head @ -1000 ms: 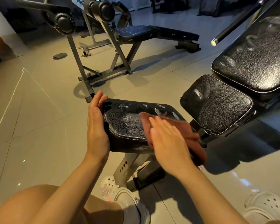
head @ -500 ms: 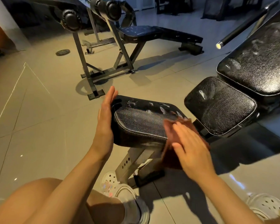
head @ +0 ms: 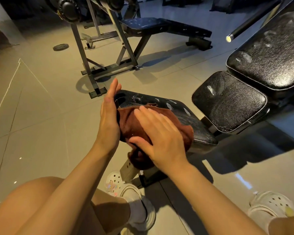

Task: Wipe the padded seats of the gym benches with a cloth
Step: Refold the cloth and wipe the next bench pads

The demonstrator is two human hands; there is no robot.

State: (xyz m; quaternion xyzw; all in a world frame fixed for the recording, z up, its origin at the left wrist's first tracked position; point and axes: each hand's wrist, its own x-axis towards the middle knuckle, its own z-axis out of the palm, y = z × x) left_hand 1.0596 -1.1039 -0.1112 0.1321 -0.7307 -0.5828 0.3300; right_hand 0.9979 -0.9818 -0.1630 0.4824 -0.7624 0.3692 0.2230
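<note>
Under my right hand point(head: 161, 138) lies the brown cloth point(head: 136, 126), spread over the near corner of the small black padded seat point(head: 185, 119); my fingers are straight and close together, pressing flat on the cloth, with the thumb out along its lower edge where a fold hangs below the pad. Just left of those fingers, my left hand point(head: 108, 119) stands on edge against the seat's left side, palm on the pad, fingers straight and together, pointing up past the far corner. Beyond my right fingertips the uncovered part of the seat shows pale scuffs in the leather. Off to the right of them, apart from this pad, sits the square seat pad point(head: 227, 102) of the same bench, and beyond that the long backrest point(head: 270, 60) slopes upward, dull with smears. Far past my left fingertips stands another bench point(head: 159, 28) on a steel frame, and a weight plate point(head: 60, 47) lies flat on the tiled floor point(head: 41, 107).
</note>
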